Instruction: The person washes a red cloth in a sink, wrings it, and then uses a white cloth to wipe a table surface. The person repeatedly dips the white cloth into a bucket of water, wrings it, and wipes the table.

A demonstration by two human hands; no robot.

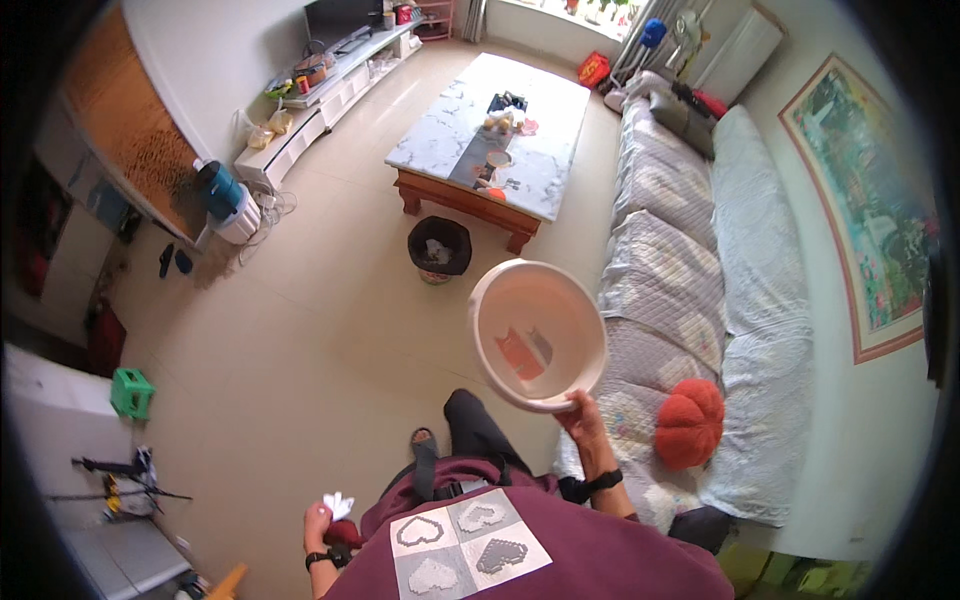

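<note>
My right hand (pixel 583 424) grips the near rim of a pale pink plastic basin (pixel 555 300), tilted so that its inside shows a printed pattern on the bottom. At the lower left, my left hand (pixel 318 517) is closed on a crumpled white tissue or paper (pixel 339 505); a dark red item (pixel 343 534) lies against that hand, and I cannot tell whether it is held. Beyond the basin, a waste bin with a black liner (pixel 440 246) stands on the floor with white waste inside.
A marble-topped coffee table (pixel 435 124) stands ahead. A sofa with quilted covers (pixel 660 270) and a red cushion (pixel 691 424) runs along the right. At the left are a low TV cabinet (pixel 292 142), a blue and white bucket-like appliance (pixel 229 202) with cables, and a green plastic stool (pixel 132 394).
</note>
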